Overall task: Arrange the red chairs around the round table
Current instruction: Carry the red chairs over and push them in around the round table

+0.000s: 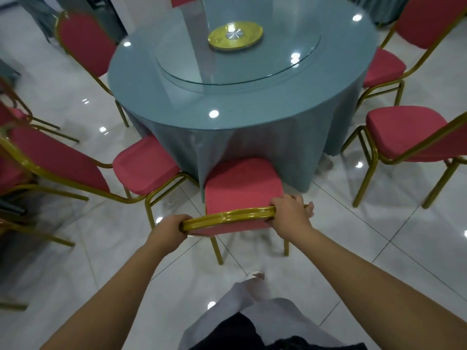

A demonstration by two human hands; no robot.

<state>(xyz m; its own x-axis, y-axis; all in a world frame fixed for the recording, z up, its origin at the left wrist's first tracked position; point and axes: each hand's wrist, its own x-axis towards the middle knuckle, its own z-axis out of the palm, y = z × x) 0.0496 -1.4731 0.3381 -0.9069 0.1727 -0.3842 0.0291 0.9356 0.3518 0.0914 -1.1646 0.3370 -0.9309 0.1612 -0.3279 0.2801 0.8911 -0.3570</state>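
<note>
Left hand (pixel 168 229) and right hand (pixel 290 210) grip the red chair (pixel 242 185) by its stiff top rail (pixel 227 216), close against the desk (pixel 252 104); probably light, easily slid.

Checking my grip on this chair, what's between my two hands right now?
In the head view, only the chair's gold top rail runs between your left hand and right hand; both grip its ends.

You've got both hands on the gold top rail of a red chair (pixel 242 183), left hand (pixel 168 229) and right hand (pixel 290 210) gripping it, seat front touching the round table (pixel 252 102) cloth. More red chairs sit either side.
</note>
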